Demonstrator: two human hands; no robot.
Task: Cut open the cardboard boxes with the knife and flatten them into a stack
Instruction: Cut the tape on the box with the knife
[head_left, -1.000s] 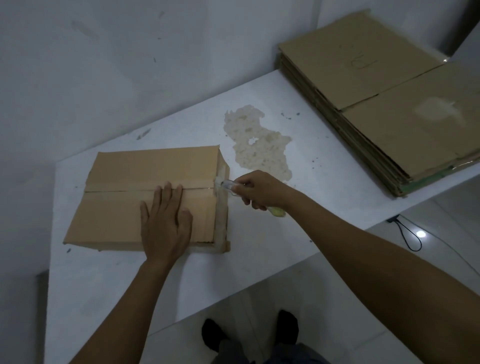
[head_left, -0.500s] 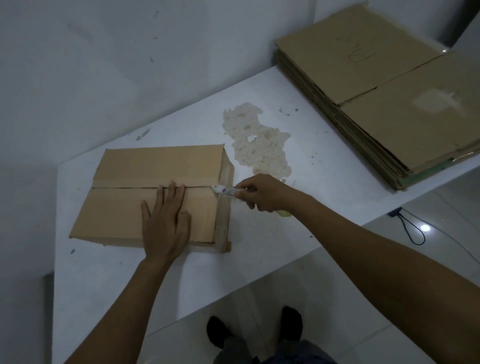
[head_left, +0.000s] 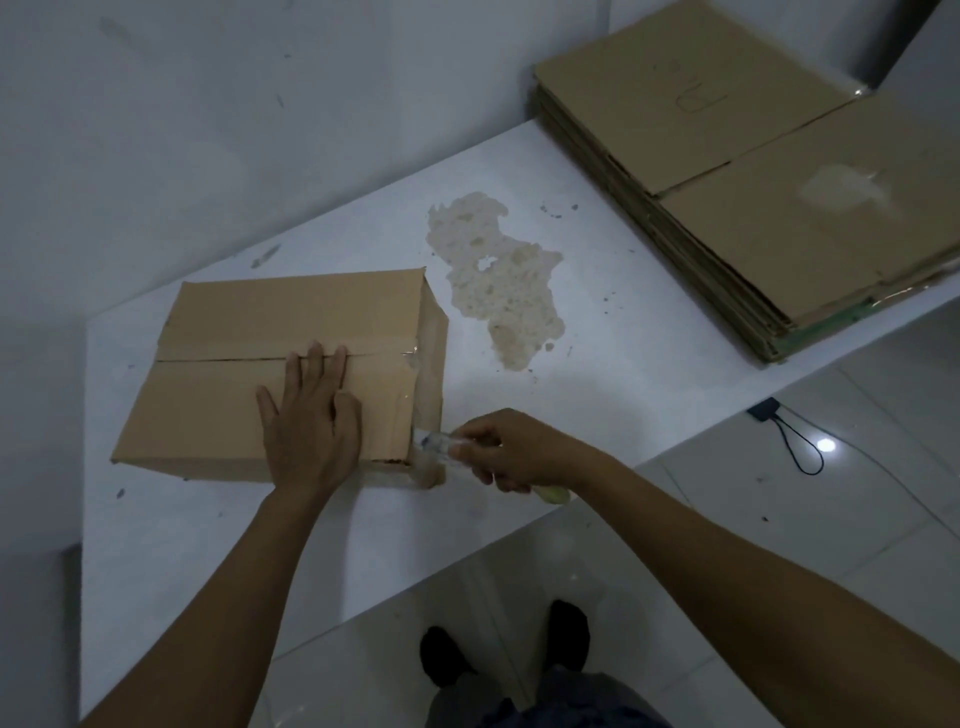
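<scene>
Pressing flat on the box with straight fingers, the left hand steadies it on the bench; the right hand grips the knife at the box's near right corner.

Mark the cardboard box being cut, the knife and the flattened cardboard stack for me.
Taped brown cardboard box (head_left: 270, 312): head view, far top flap.
Clear-bodied knife with yellow-green end (head_left: 439, 442): head view, clear front section.
Stack of flattened brown cardboard (head_left: 810, 244): head view, top sheet.
</scene>
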